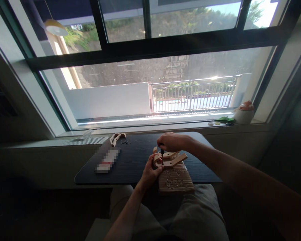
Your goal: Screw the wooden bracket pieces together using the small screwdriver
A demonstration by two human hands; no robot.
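My right hand [172, 142] is closed around the handle of a screwdriver [162, 156], whose dark shaft points straight down at a pale wooden bracket [171, 163]. The shaft's tip meets the wood near the bracket's rounded end. My left hand [150, 171] grips that rounded end from the left, thumb in front and fingers behind. Beneath the bracket lies a brown, ribbed wooden-looking board [176, 182] with small marks on its top; it reaches past the table's front edge. A second pale arm runs behind the first, partly hidden by my right hand.
On the dark table [135, 167], more pale wooden brackets [117, 138] lie at the back left beside several small screws [124, 142]. A blurred-out flat box [108, 161] is nearer. A white pot [244, 115] stands on the windowsill at right. My knees are under the table.
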